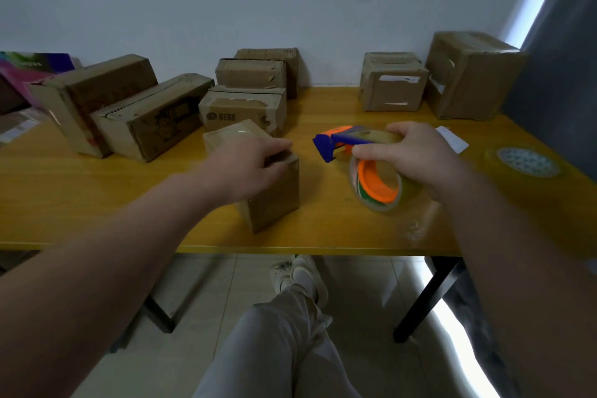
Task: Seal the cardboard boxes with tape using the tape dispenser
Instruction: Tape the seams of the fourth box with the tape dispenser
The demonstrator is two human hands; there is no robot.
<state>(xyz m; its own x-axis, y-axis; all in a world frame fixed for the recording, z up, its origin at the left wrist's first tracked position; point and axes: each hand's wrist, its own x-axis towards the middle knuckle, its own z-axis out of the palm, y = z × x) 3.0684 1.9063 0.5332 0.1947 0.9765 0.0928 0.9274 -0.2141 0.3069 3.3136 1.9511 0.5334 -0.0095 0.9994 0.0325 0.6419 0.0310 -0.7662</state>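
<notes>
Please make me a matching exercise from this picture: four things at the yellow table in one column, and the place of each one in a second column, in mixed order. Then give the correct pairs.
Things
1. tape dispenser
2. small box
3. spare tape roll
4. white paper slip

Places
A. lying flat near the right end of the table
B. gripped at its top by the left hand
C. held in the right hand
D. on the table just beyond the right hand

Pairs: 1-C, 2-B, 3-A, 4-D
</notes>
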